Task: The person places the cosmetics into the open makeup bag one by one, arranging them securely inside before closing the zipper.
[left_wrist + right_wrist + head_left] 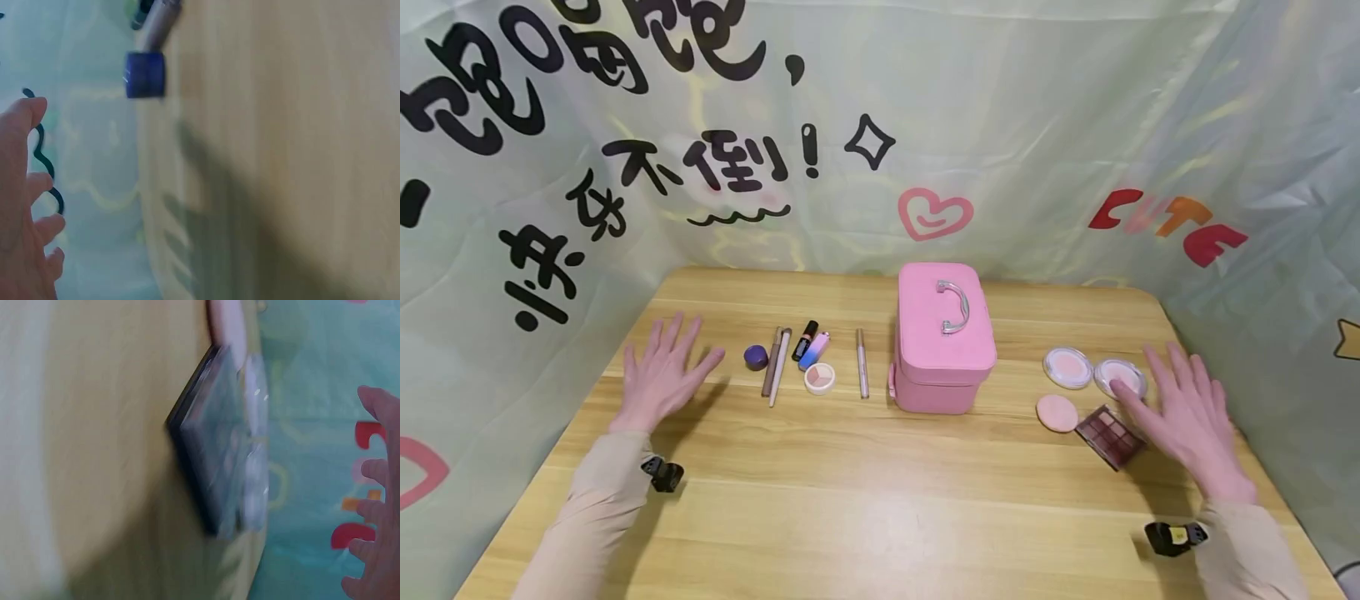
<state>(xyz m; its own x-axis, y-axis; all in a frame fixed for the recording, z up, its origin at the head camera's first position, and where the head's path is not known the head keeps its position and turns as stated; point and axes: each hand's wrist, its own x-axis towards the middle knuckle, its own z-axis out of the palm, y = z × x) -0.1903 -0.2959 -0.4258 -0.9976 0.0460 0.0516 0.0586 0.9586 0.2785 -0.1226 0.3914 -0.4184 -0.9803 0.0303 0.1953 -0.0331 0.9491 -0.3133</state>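
Observation:
My left hand (661, 375) hovers over the table's left side, fingers spread and holding nothing. Nearest to it is a small purple-blue jar (756, 357), also in the left wrist view as a blue jar (145, 75). My right hand (1191, 417), likewise spread and bare, hangs above the right side. Beside its thumb lie an eyeshadow palette (1111, 437) and a round compact (1120, 378). A second compact (1067, 367) and a pink round puff (1057, 413) sit just left of these. The right wrist view shows the palette (209, 444) from its edge.
A pink vanity case (943, 342) with a silver handle stands closed at mid-table. To its left lie a slim pen (862, 364), a tricolour pot (819, 378), a black tube (805, 340), a pink-blue tube (814, 351) and two brushes (779, 367). Printed cloth (1037, 125) hangs behind.

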